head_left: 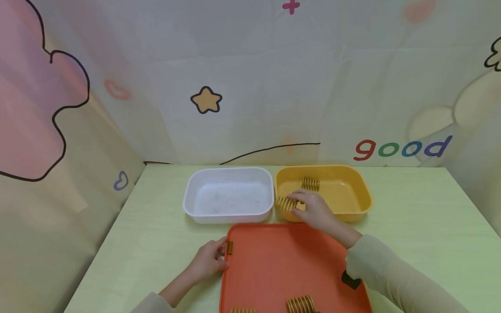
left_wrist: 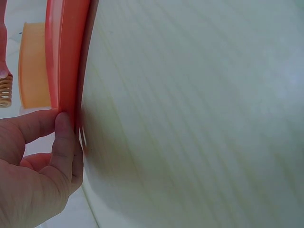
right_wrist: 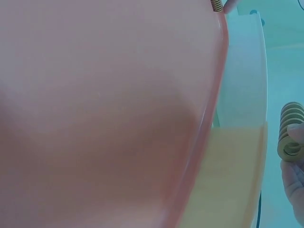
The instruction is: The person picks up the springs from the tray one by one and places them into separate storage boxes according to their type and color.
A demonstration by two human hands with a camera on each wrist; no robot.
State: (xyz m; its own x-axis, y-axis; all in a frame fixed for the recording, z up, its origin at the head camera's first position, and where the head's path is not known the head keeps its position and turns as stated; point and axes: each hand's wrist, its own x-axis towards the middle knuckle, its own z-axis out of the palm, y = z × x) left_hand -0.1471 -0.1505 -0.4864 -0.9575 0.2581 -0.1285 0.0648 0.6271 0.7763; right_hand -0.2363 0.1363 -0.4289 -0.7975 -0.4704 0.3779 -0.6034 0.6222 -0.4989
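Observation:
My right hand [head_left: 315, 210] pinches a large gold coil spring [head_left: 286, 203] above the left end of the yellow bin [head_left: 349, 212]. In the right wrist view the same spring [right_wrist: 290, 130] sits between thumb and fingers. Another large spring lies inside the yellow bin. My left hand [head_left: 207, 262] pinches the left rim of the orange-red tray [head_left: 287, 270], seen closely in the left wrist view at the tray rim [left_wrist: 69, 61]. Just inside that rim, by the fingers, lies a small spring [head_left: 229, 247]. Large springs [head_left: 299, 306] and several small ones lie at the tray's near edge.
A white bin [head_left: 228, 218] stands left of the yellow bin, close against it, with no spring visible inside. Both are behind the tray on the pale green table [head_left: 432, 230]. A printed cloth backdrop [head_left: 253, 82] rises behind them. A black patch [head_left: 351, 280] shows beside my right sleeve.

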